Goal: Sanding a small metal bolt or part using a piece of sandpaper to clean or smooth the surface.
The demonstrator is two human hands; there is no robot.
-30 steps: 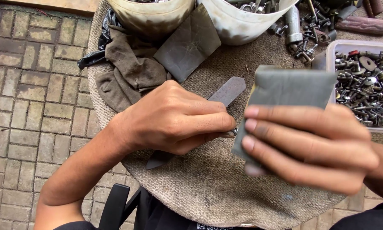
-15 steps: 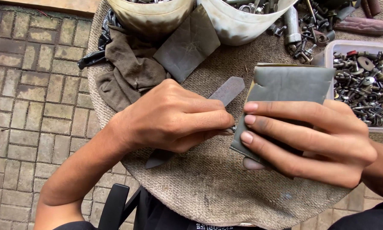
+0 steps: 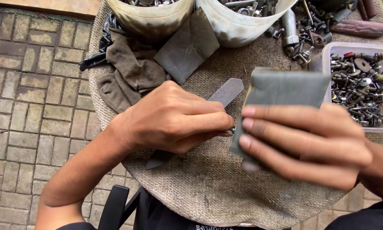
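Observation:
My left hand (image 3: 174, 117) presses down on a flat grey metal blade (image 3: 225, 91) that lies slantwise on a burlap-covered round table (image 3: 208, 187); the blade's ends stick out above and below the hand. My right hand (image 3: 302, 145) grips a folded sheet of grey sandpaper (image 3: 285, 91), fingers spread across its face, right beside the left hand's fingertips. The lower part of the sheet is hidden behind my fingers.
A crumpled brown rag (image 3: 131, 72) and another grey sandpaper sheet (image 3: 187, 47) lie at the back left. Two pale buckets (image 3: 153, 21) (image 3: 238, 25) of metal parts stand behind. A clear plastic box (image 3: 357, 85) of bolts and washers is at the right. Brick paving (image 3: 29, 85) lies to the left.
My right hand with the sandpaper has slid slightly down and toward me, blurring. The left hand and blade have stayed in place.

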